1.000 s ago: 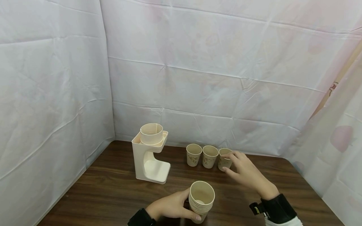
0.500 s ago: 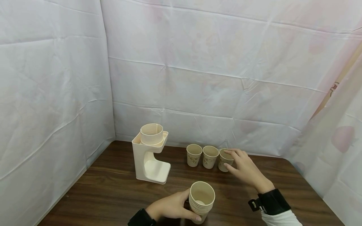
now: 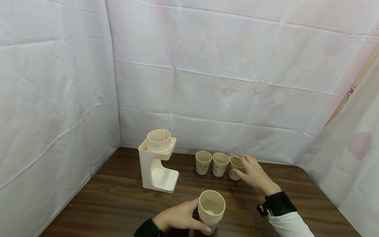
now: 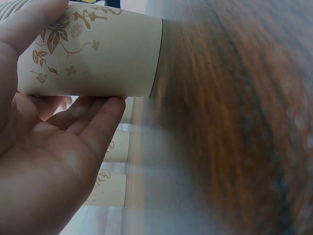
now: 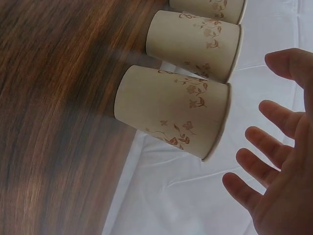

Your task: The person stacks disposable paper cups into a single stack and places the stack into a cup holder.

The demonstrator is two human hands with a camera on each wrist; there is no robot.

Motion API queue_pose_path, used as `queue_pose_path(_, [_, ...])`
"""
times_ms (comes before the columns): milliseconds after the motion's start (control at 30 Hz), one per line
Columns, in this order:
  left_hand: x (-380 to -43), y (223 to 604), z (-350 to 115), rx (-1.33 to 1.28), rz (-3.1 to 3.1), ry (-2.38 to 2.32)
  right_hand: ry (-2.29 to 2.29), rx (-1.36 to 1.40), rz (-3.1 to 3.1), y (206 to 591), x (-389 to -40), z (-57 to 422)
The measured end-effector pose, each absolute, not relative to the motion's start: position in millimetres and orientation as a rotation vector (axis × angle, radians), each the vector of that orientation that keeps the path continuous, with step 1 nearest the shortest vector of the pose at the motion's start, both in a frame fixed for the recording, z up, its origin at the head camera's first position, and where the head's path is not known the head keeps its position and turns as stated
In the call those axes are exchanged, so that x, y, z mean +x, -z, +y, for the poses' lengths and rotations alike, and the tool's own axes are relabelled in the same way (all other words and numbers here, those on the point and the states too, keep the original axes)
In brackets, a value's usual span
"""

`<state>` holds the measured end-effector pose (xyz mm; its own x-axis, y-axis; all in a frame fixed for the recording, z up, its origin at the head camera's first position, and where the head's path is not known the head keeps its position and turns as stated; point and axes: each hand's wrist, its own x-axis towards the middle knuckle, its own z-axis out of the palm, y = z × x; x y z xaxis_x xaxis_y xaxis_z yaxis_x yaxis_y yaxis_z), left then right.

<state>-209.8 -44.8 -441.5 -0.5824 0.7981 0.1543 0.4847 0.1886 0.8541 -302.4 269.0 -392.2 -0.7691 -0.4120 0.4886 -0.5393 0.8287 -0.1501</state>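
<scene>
A person's left hand (image 3: 180, 215) is clamped, thumb and fingers, around a stack of nested beige paper cups (image 3: 211, 215) (brown leaves and flowers decorate the outside) at the near side of a dark brown wood-grain table (image 3: 103, 204). The right hand (image 3: 256, 174), fingers spread and gripping nothing, is just beside the rightmost matching cup (image 3: 234, 172) in an upright row of three by the white cloth backdrop (image 3: 189, 92). Left of the row stands a cream C-shaped holder (image 3: 146, 171) topped by a round, open cylinder (image 3: 159, 144).
</scene>
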Motion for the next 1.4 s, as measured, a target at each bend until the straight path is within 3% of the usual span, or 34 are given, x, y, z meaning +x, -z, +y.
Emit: queue_pose_path(1400, [-212,444,-45,1.241,2.151,-1.334,-0.329,0.450,-2.794,406,-331,267])
